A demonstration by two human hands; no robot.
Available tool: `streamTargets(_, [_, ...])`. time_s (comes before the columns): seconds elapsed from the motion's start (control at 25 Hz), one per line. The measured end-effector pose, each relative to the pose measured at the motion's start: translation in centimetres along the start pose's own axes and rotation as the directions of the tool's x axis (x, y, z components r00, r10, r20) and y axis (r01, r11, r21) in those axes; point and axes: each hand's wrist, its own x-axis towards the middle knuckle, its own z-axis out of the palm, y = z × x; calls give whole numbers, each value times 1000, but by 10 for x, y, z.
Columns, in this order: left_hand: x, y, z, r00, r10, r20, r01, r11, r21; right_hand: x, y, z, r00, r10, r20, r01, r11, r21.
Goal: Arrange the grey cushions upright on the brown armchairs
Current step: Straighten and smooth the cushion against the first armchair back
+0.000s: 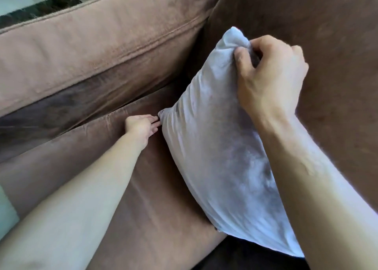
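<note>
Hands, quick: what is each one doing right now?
Left hand: fingertips pinching the grey cushion's lower corner.
Right hand: closed, gripping the cushion's top corner.

A home sitting room, by the look of it: a soft brown armchair (pixel 143 188) with a padded arm (pixel 92 51), a grey cushion (pixel 214 147) on its seat, and pale floor (pixel 12 4) behind.

i see the cushion (pixel 214 139) standing on the armchair seat (pixel 147 198), leaning toward the backrest (pixel 327 45) at two o'clock. my right hand (pixel 270 73) grips its top corner at one o'clock; my left hand (pixel 141 126) touches its nine o'clock corner, with the armrest (pixel 92 51) beyond at ten o'clock.
</note>
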Motion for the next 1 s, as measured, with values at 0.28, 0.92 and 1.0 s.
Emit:
streamTargets(0.28, [0, 2, 15, 993, 39, 111, -46, 997, 57, -6, 9, -13, 994, 106, -3, -104, 980, 168])
streamTargets(0.92, [-35, -50, -41, 888, 274, -370, -135, 923, 360, -12, 22, -16, 1000, 5, -7, -3, 970, 243])
streamTargets(1.0, [-48, -64, -50, 923, 150, -355, -59, 966, 253, -30, 31, -31, 999, 45, 19, -48, 968, 248])
